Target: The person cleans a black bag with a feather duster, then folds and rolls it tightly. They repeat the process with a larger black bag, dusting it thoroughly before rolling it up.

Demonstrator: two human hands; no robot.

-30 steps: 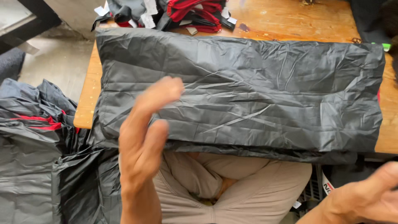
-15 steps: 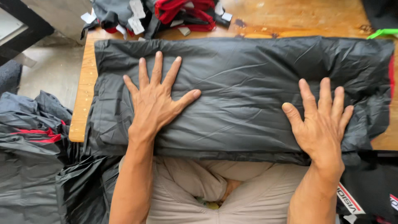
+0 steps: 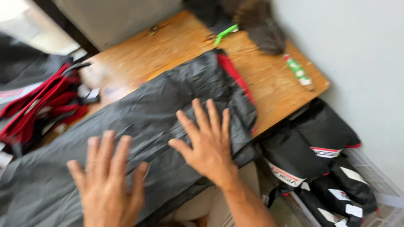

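Note:
A long black folded garment (image 3: 160, 113) of thin crinkled fabric, with a red edge at its far end, lies across a wooden table (image 3: 273, 84). My right hand (image 3: 208, 141) rests flat on the garment near its right end, fingers spread. My left hand (image 3: 107, 178) is blurred, fingers apart, over the garment's left part; whether it touches the fabric I cannot tell. Neither hand holds anything.
A red and black bundle (image 3: 40, 109) lies at the table's left. A dark fur piece (image 3: 259, 25), a green strip (image 3: 225, 33) and a small green and white tube (image 3: 299, 71) sit at the far right. Packed black garments (image 3: 313, 155) fill a crate beside the wall.
The view has swung to the right, showing the table's right end and the crate. My hands have shifted along the garment, with the right one now near its red-edged end.

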